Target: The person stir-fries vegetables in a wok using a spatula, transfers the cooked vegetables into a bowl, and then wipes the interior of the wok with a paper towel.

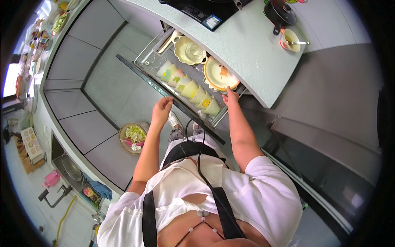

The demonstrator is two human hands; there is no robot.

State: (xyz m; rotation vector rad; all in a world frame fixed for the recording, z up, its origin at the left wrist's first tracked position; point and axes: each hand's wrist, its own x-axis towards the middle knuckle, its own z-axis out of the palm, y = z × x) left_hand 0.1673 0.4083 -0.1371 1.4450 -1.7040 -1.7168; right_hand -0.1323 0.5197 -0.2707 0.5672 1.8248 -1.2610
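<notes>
A wire-rack drawer (158, 57) is pulled out below the counter. My right hand (231, 99) is at its right side, with thumb and fingers closed on the near rim of an orange-edged cream plate (214, 74). The plate lies on other scalloped dishes. Left of it sits a pale yellow handled bowl (181, 48) with a clear glass bowl (195, 52) inside. A row of nested pale cups (189, 88) with printed patterns lies along the drawer front (144, 78). My left hand (162, 110) is beside that front, fingers curled together; whether they grip anything is hidden.
On the counter (242, 49) are a black cooktop (199, 14), a dark lidded pot (280, 16) and a small bowl (290, 41) with a spoon. A basin of leafy scraps (135, 138) stands on the floor at left. A sink (70, 166) is farther left.
</notes>
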